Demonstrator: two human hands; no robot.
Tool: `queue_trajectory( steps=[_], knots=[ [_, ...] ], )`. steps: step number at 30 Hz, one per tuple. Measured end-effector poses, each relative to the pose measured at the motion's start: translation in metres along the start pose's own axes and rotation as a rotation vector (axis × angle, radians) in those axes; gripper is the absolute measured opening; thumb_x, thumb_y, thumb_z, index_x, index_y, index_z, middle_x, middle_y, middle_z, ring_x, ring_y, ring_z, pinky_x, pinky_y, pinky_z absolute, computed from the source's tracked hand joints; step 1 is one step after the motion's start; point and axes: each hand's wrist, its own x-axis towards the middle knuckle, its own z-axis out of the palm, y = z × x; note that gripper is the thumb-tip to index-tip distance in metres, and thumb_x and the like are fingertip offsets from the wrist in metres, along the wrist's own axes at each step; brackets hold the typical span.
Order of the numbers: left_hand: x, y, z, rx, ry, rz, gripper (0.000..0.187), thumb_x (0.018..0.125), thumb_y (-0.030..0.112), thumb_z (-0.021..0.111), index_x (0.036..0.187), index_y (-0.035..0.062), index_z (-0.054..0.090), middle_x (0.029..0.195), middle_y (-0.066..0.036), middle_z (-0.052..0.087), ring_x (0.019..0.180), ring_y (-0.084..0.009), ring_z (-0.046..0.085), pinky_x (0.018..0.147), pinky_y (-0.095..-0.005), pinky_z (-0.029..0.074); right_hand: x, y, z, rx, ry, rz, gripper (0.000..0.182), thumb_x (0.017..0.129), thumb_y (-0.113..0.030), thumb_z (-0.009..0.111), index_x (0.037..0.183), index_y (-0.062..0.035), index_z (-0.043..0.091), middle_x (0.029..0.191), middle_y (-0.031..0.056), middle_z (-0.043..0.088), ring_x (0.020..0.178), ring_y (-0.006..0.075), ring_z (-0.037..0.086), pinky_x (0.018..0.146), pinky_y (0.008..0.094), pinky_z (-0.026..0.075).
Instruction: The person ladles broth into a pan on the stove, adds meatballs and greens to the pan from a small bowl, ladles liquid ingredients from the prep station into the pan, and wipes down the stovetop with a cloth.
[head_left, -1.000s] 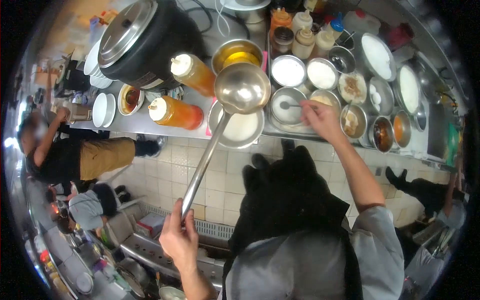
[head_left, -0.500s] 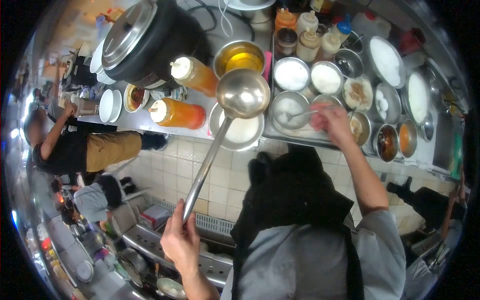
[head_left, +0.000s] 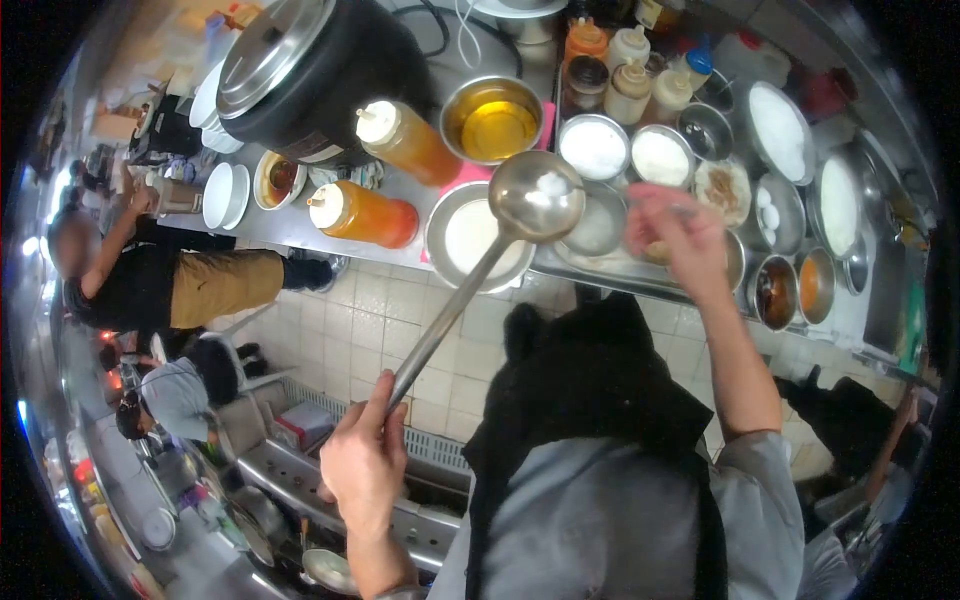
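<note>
My left hand (head_left: 368,460) is wrapped round the handle end of a long metal ladle (head_left: 520,205). A small heap of white substance (head_left: 550,188) lies in the ladle's bowl, which hangs between a bowl of white contents (head_left: 475,235) and a metal bowl with pale contents (head_left: 593,225). My right hand (head_left: 680,235), blurred by motion, is over the tray just right of that pale bowl; what it holds, if anything, cannot be made out. Bowls of white powder (head_left: 594,148) and cream-white powder (head_left: 661,160) stand behind it.
Orange squeeze bottles (head_left: 362,213) and a bowl of yellow liquid (head_left: 492,120) stand left of the tray, near a large black pot (head_left: 325,85). More bowls and bottles fill the tray. One person (head_left: 130,285) stands at far left; others are lower left and far right.
White substance now lies in the ladle, which was empty before. The ladle has moved slightly right. My right hand has moved a little, and the spoon seen in the pale bowl no longer shows there.
</note>
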Motion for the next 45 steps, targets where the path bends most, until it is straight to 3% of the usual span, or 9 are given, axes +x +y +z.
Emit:
queue_trajectory(
  steps=[3,7,9,23,31,35,38,40,45],
  knots=[
    [0.001,0.001,0.002,-0.024,0.011,0.038,0.036,0.087,0.017,0.069,0.123,0.0142,0.066,0.083,-0.017,0.066,0.068,-0.0343,0.065,0.062,-0.0406,0.05,-0.001,0.001,0.015,-0.715,-0.349,-0.492,0.022,0.097,-0.005,0.055,0.114,0.0031,0.066,0.09,0.0082,0.067,0.081,0.0133,0.066,0.061,0.0256,0.055],
    [-0.002,0.0,0.0,-0.013,0.022,0.009,0.037,0.086,0.017,0.07,0.123,0.0145,0.066,0.082,-0.017,0.066,0.067,-0.034,0.064,0.062,-0.0404,0.051,0.018,0.028,-0.009,-0.311,-0.132,-0.364,0.022,0.098,-0.008,0.055,0.114,0.003,0.065,0.091,0.0077,0.067,0.079,0.0132,0.066,0.06,0.0237,0.054],
    [-0.005,0.0,-0.004,-0.003,0.028,0.003,0.038,0.086,0.017,0.07,0.123,0.0148,0.066,0.083,-0.017,0.066,0.067,-0.034,0.064,0.062,-0.0403,0.051,0.047,0.038,-0.032,-0.127,0.071,-0.156,0.023,0.099,-0.011,0.054,0.115,0.0028,0.064,0.091,0.0075,0.066,0.077,0.0117,0.066,0.059,0.0228,0.053],
    [-0.014,0.006,-0.008,0.078,0.025,-0.093,0.04,0.086,0.018,0.069,0.126,0.0179,0.065,0.082,-0.016,0.066,0.07,-0.0349,0.065,0.063,-0.0427,0.051,0.1,0.082,-0.023,-0.407,-0.093,-0.033,0.026,0.1,-0.015,0.054,0.115,0.0042,0.062,0.089,0.0069,0.064,0.076,0.0118,0.064,0.063,0.0229,0.052],
    [-0.014,0.008,-0.008,0.096,0.082,-0.042,0.035,0.086,0.016,0.069,0.121,0.0149,0.068,0.074,-0.011,0.064,0.059,-0.03,0.063,0.056,-0.0385,0.051,0.099,0.069,-0.045,0.016,0.111,0.079,0.024,0.098,-0.014,0.053,0.11,0.0043,0.063,0.086,0.0101,0.065,0.07,0.0178,0.067,0.062,0.0281,0.055],
    [-0.011,0.007,-0.009,0.097,0.101,-0.004,0.035,0.086,0.016,0.069,0.121,0.0146,0.068,0.075,-0.011,0.064,0.059,-0.03,0.062,0.056,-0.0377,0.051,0.087,0.045,-0.045,0.073,0.138,0.062,0.023,0.096,-0.012,0.054,0.109,0.0043,0.064,0.085,0.0096,0.065,0.07,0.0178,0.067,0.063,0.0286,0.055],
    [-0.007,0.007,-0.012,0.035,0.058,-0.037,0.037,0.087,0.019,0.069,0.124,0.0169,0.066,0.083,-0.015,0.066,0.07,-0.0344,0.065,0.063,-0.0407,0.051,0.07,0.022,-0.03,0.087,0.099,-0.002,0.024,0.097,-0.014,0.055,0.109,0.0045,0.064,0.084,0.0092,0.066,0.07,0.017,0.067,0.062,0.0272,0.054],
    [-0.003,0.009,-0.012,0.031,0.005,-0.042,0.036,0.087,0.02,0.069,0.122,0.0163,0.066,0.083,-0.015,0.066,0.07,-0.0346,0.065,0.063,-0.0405,0.051,0.054,0.009,-0.018,-0.05,-0.122,-0.105,0.026,0.098,-0.015,0.056,0.112,0.0052,0.064,0.086,0.0085,0.066,0.071,0.0154,0.066,0.061,0.0259,0.053],
    [-0.002,0.01,-0.01,0.026,0.01,-0.03,0.036,0.086,0.019,0.069,0.122,0.015,0.067,0.082,-0.015,0.066,0.069,-0.0348,0.064,0.063,-0.0407,0.05,0.052,0.016,-0.01,-0.189,-0.103,-0.239,0.025,0.099,-0.014,0.056,0.114,0.0043,0.063,0.086,0.0077,0.065,0.073,0.0128,0.065,0.06,0.0239,0.052]
  ],
)
